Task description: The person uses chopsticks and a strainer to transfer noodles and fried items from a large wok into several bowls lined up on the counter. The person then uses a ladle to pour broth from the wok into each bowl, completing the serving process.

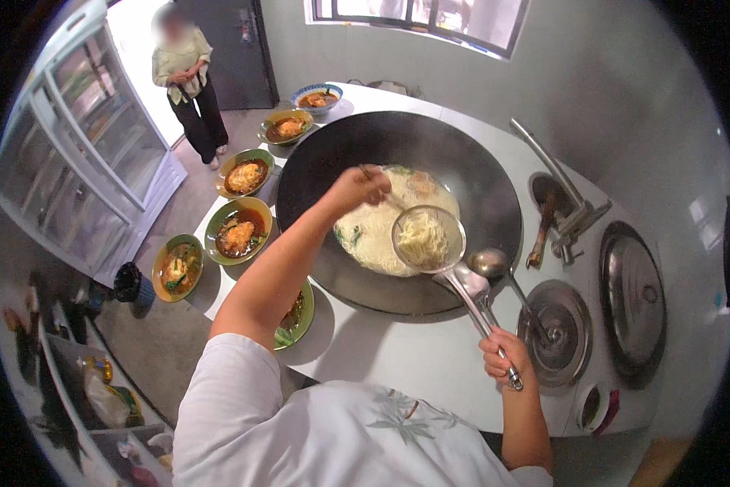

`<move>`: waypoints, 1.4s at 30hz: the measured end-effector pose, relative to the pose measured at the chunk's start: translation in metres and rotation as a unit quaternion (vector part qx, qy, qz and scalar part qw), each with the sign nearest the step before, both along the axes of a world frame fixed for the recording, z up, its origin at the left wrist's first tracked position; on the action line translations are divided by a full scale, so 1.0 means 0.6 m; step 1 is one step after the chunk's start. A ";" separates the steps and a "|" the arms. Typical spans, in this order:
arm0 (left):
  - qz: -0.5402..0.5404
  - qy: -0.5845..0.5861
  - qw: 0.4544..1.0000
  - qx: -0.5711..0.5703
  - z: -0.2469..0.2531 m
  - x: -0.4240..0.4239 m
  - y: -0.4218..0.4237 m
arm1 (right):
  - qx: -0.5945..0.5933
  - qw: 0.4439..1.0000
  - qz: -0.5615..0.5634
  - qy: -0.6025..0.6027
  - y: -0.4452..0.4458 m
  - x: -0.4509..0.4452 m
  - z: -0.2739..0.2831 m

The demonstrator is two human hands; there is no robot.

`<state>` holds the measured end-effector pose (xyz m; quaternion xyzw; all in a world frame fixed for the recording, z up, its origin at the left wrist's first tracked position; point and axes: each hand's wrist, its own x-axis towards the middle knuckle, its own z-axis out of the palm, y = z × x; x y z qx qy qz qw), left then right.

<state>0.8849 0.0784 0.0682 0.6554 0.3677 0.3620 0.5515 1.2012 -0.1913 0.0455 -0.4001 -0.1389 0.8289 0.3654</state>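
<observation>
My right hand (504,354) grips the metal handle of a round mesh strainer (459,252). A mound of pale noodles (424,237) sits in the strainer, above the wok. Over the wok, my left hand (362,185) is blurred, its fingers closed around thin chopsticks (396,202) whose tips point toward the strainer. Beneath both, a large black wok (316,176) contains cloudy, steaming broth with noodles (365,237) and some greens. A metal ladle (488,264) and a metal spatula (471,283) rest at the wok's right front rim, partly hidden by the strainer.
Several bowls of soup with toppings, such as a green bowl (210,240), line the counter's left side. One more bowl (307,316) is partly behind my left arm. At right are a faucet (551,164), metal lids (634,298) and a small bowl (591,406). A person (185,73) stands near the door.
</observation>
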 end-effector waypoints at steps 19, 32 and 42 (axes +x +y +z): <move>0.142 -0.220 0.964 -0.034 0.064 -0.257 -0.173 | 0.125 0.968 0.109 0.186 0.644 -0.233 0.149; 0.192 -0.287 0.937 -0.057 0.003 -0.317 -0.222 | 0.160 0.984 0.010 -0.071 0.894 -0.465 0.014; 0.184 -0.293 0.938 -0.021 -0.017 -0.318 -0.215 | 0.281 0.918 -0.004 -0.278 0.910 -0.498 -0.012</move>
